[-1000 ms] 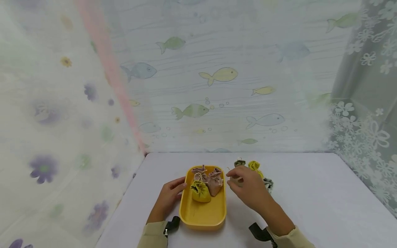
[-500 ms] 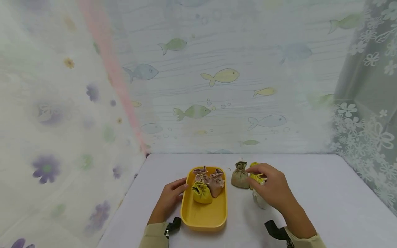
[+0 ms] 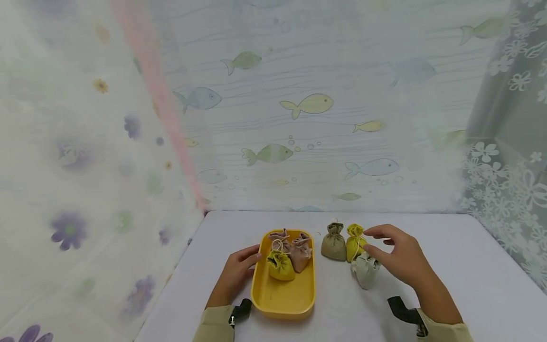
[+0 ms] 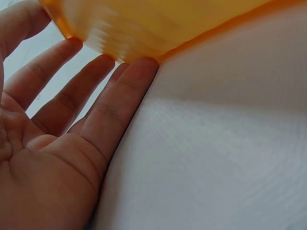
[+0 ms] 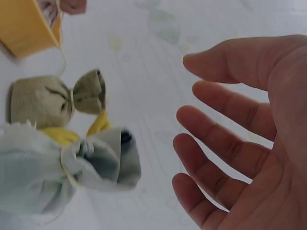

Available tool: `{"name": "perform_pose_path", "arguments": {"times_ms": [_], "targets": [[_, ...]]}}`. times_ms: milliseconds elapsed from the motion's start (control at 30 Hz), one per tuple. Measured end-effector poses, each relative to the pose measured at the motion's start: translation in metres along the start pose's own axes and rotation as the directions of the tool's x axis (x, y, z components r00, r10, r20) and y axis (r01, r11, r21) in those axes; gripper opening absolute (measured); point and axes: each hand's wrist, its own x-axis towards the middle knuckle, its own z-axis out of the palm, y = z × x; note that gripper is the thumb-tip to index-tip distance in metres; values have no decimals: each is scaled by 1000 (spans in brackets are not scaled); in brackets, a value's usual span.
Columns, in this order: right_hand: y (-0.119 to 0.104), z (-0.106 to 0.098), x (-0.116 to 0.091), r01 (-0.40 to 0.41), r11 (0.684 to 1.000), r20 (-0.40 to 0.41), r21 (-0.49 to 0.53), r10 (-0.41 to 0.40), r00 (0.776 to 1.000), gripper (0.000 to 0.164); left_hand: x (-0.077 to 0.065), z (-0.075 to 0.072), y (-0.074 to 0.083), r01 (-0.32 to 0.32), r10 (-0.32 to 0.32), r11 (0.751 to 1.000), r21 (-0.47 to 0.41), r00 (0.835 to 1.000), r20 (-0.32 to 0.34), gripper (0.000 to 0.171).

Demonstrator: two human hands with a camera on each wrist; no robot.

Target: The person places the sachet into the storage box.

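My left hand (image 3: 235, 273) rests against the left side of a yellow tray (image 3: 282, 304); its fairly straight fingertips touch the outer wall in the left wrist view. Inside the tray are a yellow drawstring pouch (image 3: 280, 266) and two dusty-pink pouches, one of them the right-hand pink pouch (image 3: 301, 254). My right hand (image 3: 403, 254) is held just right of three other pouches, fingers spread, with nothing in its grasp. Those are an olive-brown pouch (image 3: 334, 244), a second yellow pouch (image 3: 354, 242) and a pale grey pouch (image 5: 38, 167). The grey one partly covers the yellow one.
A white cloth covers the table (image 3: 342, 313). Behind it hangs a curtain (image 3: 316, 142) printed with fish, and a flowered curtain (image 3: 85, 190) hangs on the left. Sheer flowered fabric (image 3: 508, 175) is at the right.
My right hand has moved right, from beside the tray past the pouches, uncovering the olive-brown, yellow and grey ones. The grey pouch sits nearer the front than before. My left hand stays at the tray.
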Motion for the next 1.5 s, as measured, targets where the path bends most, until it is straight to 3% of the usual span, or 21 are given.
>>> {"name": "perform_pose_path", "arguments": {"times_ms": [333,467,900,1100,1500], "targets": [[36,-7,-2,-81,996,83,37,78,993,32,1,1,0,-1,1,1000,-3,1000,-1,59],[47,-7,-2,-89,994,132,63,80,988,42,1,1,1,4,-4,1000,7,1000,-10,58],[67,5,-2,-94,987,330,129,46,943,46,1,1,-1,-3,2,1000,-20,1000,-6,60],[70,8,-2,-86,982,346,167,24,938,49,1,1,1,-3,3,1000,0,1000,-8,59],[70,16,0,-165,978,300,129,120,946,39,2,1,0,6,-6,1000,-26,1000,-10,60]]}}
